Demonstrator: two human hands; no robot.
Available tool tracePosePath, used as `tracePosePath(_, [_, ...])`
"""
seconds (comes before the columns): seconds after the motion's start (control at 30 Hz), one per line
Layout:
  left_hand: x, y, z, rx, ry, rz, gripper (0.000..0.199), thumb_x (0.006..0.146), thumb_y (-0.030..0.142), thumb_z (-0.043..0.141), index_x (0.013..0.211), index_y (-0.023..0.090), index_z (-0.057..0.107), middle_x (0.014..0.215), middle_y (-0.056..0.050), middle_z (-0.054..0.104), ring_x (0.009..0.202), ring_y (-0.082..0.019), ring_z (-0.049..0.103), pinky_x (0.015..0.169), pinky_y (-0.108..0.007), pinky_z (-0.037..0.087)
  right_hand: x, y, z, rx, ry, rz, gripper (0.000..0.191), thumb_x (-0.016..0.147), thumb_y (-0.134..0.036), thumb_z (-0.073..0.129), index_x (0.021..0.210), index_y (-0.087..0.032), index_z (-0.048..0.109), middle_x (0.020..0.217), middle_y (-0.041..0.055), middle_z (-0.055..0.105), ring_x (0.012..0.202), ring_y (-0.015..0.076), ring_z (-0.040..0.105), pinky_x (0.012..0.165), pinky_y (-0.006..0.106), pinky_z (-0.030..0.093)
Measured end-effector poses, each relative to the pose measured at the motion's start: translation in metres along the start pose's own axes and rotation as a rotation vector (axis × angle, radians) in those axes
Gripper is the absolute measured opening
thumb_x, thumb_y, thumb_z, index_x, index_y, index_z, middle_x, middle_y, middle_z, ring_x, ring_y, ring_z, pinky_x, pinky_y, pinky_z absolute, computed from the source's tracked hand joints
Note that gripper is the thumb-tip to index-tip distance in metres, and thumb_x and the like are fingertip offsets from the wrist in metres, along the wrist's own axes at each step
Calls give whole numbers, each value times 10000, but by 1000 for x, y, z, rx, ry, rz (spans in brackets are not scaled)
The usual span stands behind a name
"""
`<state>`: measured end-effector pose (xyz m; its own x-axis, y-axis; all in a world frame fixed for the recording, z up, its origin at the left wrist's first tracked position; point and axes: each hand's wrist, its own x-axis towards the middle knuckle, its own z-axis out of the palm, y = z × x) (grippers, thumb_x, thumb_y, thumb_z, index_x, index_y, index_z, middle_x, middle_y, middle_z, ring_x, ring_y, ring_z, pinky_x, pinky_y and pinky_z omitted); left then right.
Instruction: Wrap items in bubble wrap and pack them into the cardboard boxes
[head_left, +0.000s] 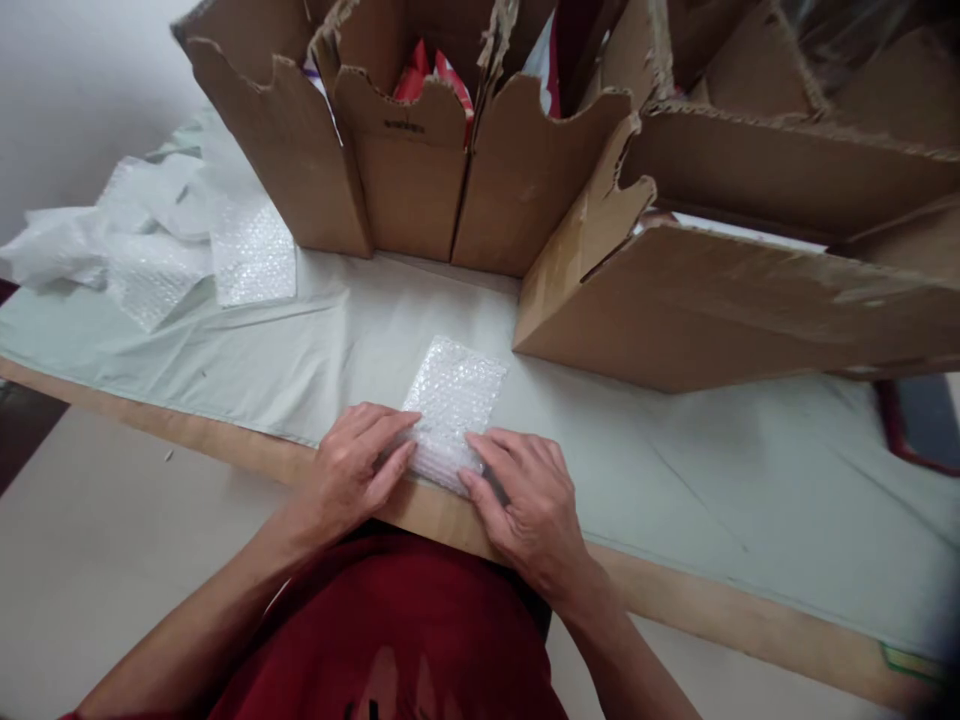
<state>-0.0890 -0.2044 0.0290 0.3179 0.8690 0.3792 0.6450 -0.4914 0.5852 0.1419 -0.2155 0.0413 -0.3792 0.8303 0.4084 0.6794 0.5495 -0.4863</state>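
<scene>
A small sheet or pouch of bubble wrap (455,392) lies flat near the front edge of the table. Its near end is folded or rolled into a thicker band. My left hand (364,455) grips the left end of this band, thumb below and fingers above. On the opposite side, my right hand (525,490) holds the right end the same way, with its fingertips resting on the plastic. Whether anything is wrapped inside the fold cannot be made out.
Tall cardboard bins (405,190) with red and white packets stand behind the bubble wrap. A wider cardboard box (720,310) is at the right. More bubble wrap pieces (161,245) are heaped at the left. A dark-framed object (926,420) lies at the far right.
</scene>
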Motion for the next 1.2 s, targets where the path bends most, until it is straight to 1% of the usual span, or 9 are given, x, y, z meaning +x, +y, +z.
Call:
tracePosePath(0.13, [14, -6, 12, 84, 59, -33, 239, 1009, 205, 575, 1238, 194, 644, 1110, -97, 697, 1007, -233, 668, 885, -402, 573, 0, -2, 2, -115, -33, -54, 219, 1013, -293, 621, 1194, -180, 670, 1140, 114, 729, 1020, 268, 647, 903, 434, 456])
tracePosePath(0.3, [-3, 5, -2, -19, -11, 45, 354, 957, 238, 661, 1306, 213, 609, 1303, -140, 635, 1228, -277, 608, 1031, -456, 524, 1, 1, 4, 66, -55, -18, 208, 1017, -188, 592, 1217, -190, 650, 1039, 61, 768, 917, 221, 675, 871, 405, 468])
tracePosePath(0.43, [-6, 6, -5, -64, -53, 8, 396, 981, 212, 609, 1372, 214, 550, 1156, -103, 711, 1085, -242, 662, 940, -414, 545, -4, 3, 2, 140, -68, 48, 222, 1031, -224, 578, 1234, -169, 649, 1024, 62, 760, 892, 206, 668, 844, 380, 483])
tracePosePath(0.57, [12, -3, 12, 37, 64, -56, 381, 979, 253, 604, 1352, 186, 563, 1121, -106, 726, 1016, -250, 675, 899, -417, 562, -9, -2, 1, -42, 9, 29, 253, 1026, -287, 590, 1228, -152, 658, 1196, 139, 706, 1047, 266, 647, 899, 424, 469])
tracePosePath(0.67, [19, -5, 18, 43, 124, -125, 330, 975, 290, 602, 1288, 187, 620, 1165, -116, 706, 1074, -264, 671, 946, -439, 560, -7, -2, 5, -128, -35, -39, 263, 1005, -282, 624, 1237, -164, 664, 1216, 135, 714, 1065, 288, 644, 918, 448, 461])
tracePosePath(0.77, [8, 4, 14, -152, 188, -333, 401, 946, 338, 659, 1321, 206, 609, 1214, -108, 682, 1052, -236, 680, 939, -416, 573, 0, 4, 10, -70, 16, -2, 223, 1019, -254, 605, 1213, -168, 674, 1130, 100, 760, 1005, 265, 669, 890, 428, 475])
tracePosePath(0.93, [-9, 34, 13, -846, 232, -714, 649, 907, 414, 731, 1468, 226, 466, 1348, -134, 654, 1175, -250, 681, 1015, -425, 558, 5, 2, 15, 235, 106, 321, 265, 1024, -319, 604, 1249, -200, 674, 1092, 65, 769, 944, 218, 684, 865, 368, 536])
tracePosePath(1.07, [5, 51, 21, -1138, 133, -750, 537, 883, 406, 759, 1334, 171, 585, 1304, -141, 694, 1239, -277, 653, 1066, -402, 521, -7, -8, 15, 466, 17, 435, 220, 1026, -332, 580, 1208, -265, 684, 1095, 29, 759, 978, 203, 694, 887, 357, 553])
tracePosePath(1.2, [16, 58, 24, -1088, 34, -694, 455, 885, 361, 747, 1290, 188, 630, 1215, -106, 743, 1131, -252, 695, 985, -358, 549, -19, -1, -4, 478, 86, 436, 322, 961, -435, 670, 1234, -265, 677, 1336, 79, 665, 1225, 251, 630, 1039, 410, 515])
